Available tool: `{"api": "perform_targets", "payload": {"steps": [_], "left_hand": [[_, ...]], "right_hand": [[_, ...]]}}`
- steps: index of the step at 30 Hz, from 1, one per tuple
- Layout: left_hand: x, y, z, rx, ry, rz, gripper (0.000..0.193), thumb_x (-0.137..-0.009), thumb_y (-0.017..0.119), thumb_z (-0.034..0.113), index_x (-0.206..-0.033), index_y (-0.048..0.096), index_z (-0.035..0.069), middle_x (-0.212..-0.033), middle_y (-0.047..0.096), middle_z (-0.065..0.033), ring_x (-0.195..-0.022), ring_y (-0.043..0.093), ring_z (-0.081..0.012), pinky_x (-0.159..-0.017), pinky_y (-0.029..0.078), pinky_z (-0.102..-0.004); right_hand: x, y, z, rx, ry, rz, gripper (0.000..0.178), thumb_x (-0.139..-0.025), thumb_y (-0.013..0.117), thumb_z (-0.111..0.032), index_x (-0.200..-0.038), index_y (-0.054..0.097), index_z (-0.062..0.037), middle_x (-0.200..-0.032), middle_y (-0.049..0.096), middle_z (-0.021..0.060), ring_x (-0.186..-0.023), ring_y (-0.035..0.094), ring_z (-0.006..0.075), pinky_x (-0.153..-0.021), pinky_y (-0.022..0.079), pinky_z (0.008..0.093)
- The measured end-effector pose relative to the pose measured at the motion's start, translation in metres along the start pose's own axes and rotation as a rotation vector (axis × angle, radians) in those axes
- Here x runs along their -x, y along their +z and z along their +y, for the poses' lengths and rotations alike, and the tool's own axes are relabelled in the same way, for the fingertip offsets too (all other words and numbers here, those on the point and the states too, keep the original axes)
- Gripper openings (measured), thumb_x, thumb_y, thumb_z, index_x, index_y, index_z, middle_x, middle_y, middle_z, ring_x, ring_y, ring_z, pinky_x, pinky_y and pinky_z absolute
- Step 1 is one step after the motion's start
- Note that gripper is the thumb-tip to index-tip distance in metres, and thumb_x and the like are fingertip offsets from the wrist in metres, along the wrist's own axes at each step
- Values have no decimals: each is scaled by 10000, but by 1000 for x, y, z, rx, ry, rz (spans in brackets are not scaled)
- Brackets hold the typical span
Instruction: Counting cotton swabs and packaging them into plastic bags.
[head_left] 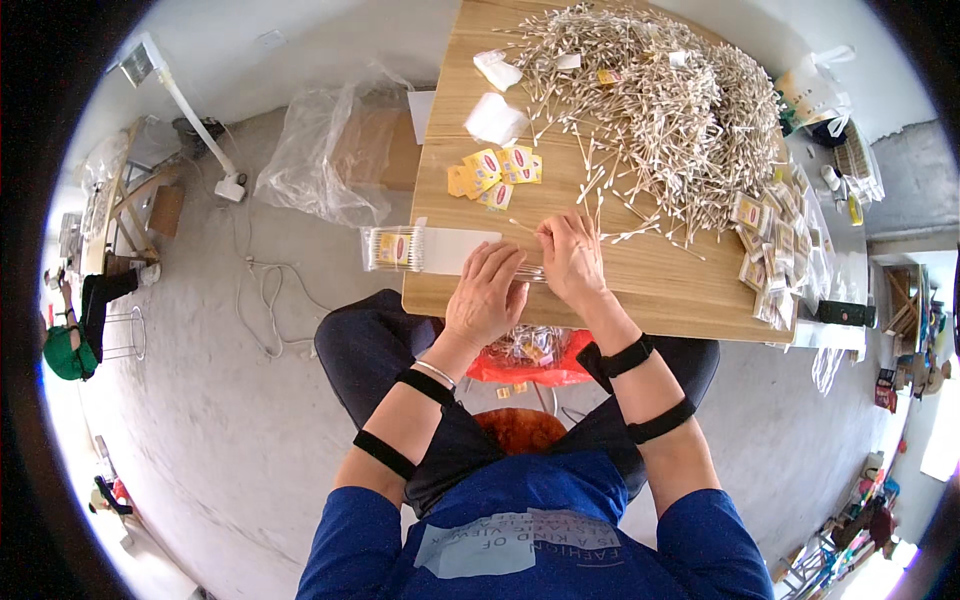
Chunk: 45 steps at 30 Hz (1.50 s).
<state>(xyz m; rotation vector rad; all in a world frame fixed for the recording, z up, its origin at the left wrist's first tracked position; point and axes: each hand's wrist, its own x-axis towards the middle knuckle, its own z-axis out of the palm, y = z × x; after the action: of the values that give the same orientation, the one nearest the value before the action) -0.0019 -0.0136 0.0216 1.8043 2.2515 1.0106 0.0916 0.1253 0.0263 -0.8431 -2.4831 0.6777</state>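
Observation:
Both hands meet at the near edge of a wooden table (660,285). My left hand (487,292) and my right hand (571,257) together grip a small bundle of cotton swabs (530,272) laid flat between them. A huge heap of loose cotton swabs (660,110) covers the far half of the table. To the left of my left hand lies a clear bag partly filled with swabs (425,249), with a yellow label inside. Several loose yellow labels (495,168) lie beyond my hands.
Empty clear bags (495,118) lie at the table's far left. Filled swab packets (770,250) pile up at the right edge. A red bag with packets (530,358) rests on my lap. A large plastic bag over a cardboard box (335,150) stands on the floor left. Another person (85,315) sits far left.

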Motion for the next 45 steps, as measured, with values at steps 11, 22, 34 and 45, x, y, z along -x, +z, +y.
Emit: {"api": "perform_targets", "payload": {"steps": [11, 22, 34, 45], "left_hand": [[3, 2, 5, -35, -50, 48, 637, -770, 661, 167, -1328, 407, -2, -1356, 428, -185, -1316, 354, -343, -1124, 271, -449], [6, 11, -4, 175, -172, 254, 739, -786, 598, 104, -1406, 221, -39, -1357, 376, -263, -1266, 380, -405, -1076, 326, -440], [9, 13, -7, 231, -230, 269, 722, -760, 580, 26, -1398, 246, -34, -1332, 401, -258, -1257, 396, -398, -1073, 330, -433], [0, 4, 5, -136, -40, 71, 491, -830, 613, 239, -1284, 515, 79, -1347, 500, -83, -1312, 389, -289, -1123, 262, -449]], "right_hand": [[19, -5, 2, 52, -117, -2, 282, -745, 613, -47, -1008, 656, -138, -966, 589, 53, -1015, 514, 297, -870, 401, 422], [31, -38, 28, 143, -41, 52, 219, -752, 671, -89, -960, 700, -152, -979, 594, 9, -999, 512, 264, -870, 400, 415], [26, -17, -1, 121, -236, -94, 309, -739, 579, -61, -1003, 706, -160, -1042, 572, 28, -1046, 497, 263, -923, 399, 411], [39, -54, 46, 219, -100, -32, 179, -752, 688, -122, -929, 697, -150, -1006, 576, 0, -1035, 490, 259, -850, 410, 409]]}}
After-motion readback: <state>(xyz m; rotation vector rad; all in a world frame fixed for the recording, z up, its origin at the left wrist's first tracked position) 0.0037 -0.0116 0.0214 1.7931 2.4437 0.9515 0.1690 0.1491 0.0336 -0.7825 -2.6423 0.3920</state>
